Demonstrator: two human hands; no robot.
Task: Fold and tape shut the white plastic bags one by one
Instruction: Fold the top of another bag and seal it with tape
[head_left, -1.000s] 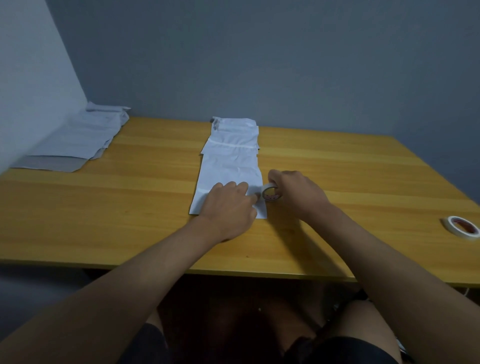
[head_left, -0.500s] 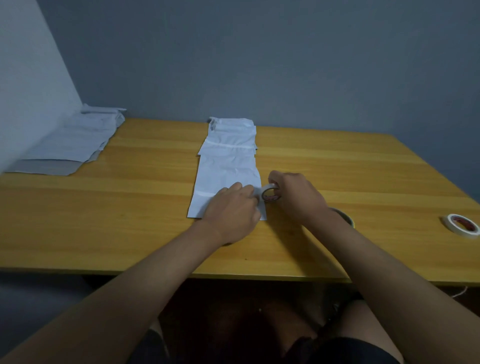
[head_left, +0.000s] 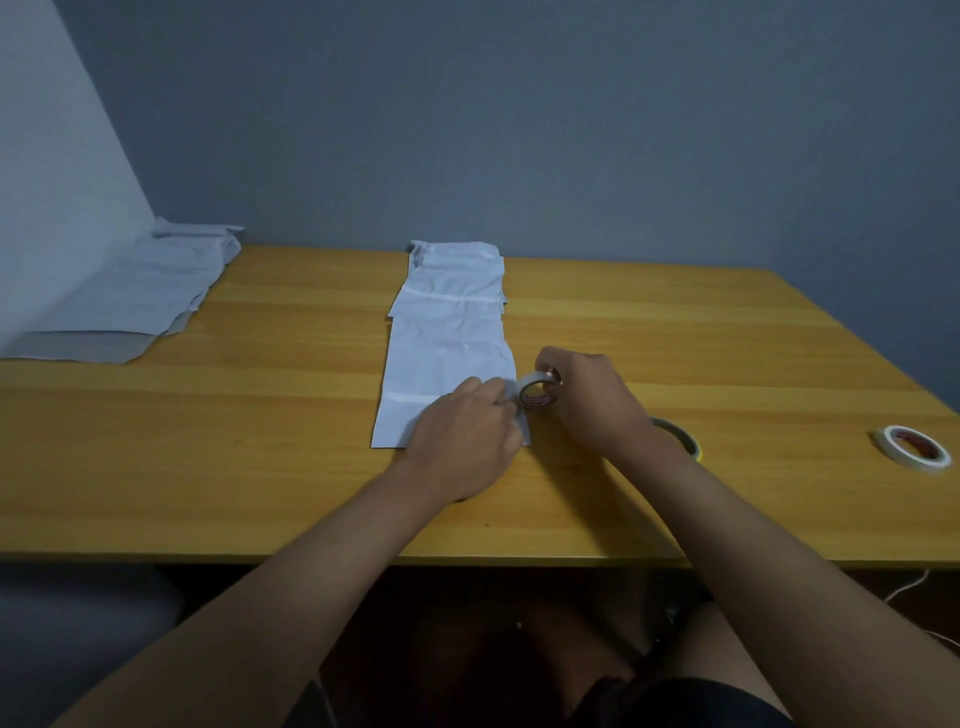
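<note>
The long yellow wooden table (head_left: 260, 457) carries all the work. Well away to the left of the hands, against the wall, lies a loose pile of flat white plastic bags (head_left: 130, 296); none shows tape, so in my judgement these are not yet done.

Directly beyond the hands lies the folded white plastic bag (head_left: 447, 353), a long narrow strip running away from the person. A white tape band crosses it near the far end, and another shows just left of the left hand, crossing the near part. Layered edges at the far end suggest more than one bag stacked there, though I cannot tell how many.

The left hand (head_left: 467, 436) rests on the near right corner of the bag, fingertips (head_left: 488, 389) pinching what appears to be the free tape end against the plastic. The right hand (head_left: 587, 400), just beside it, grips the small white roll of tape with a red-printed core (head_left: 537, 392), held on edge at the bag's right margin.

A yellow-edged tape roll (head_left: 680, 439) lies partly hidden behind the right wrist; a flat white tape roll (head_left: 911, 449) lies well off to the right.

Judgement: the near band is laid and wants tearing off; the pile remains.
</note>
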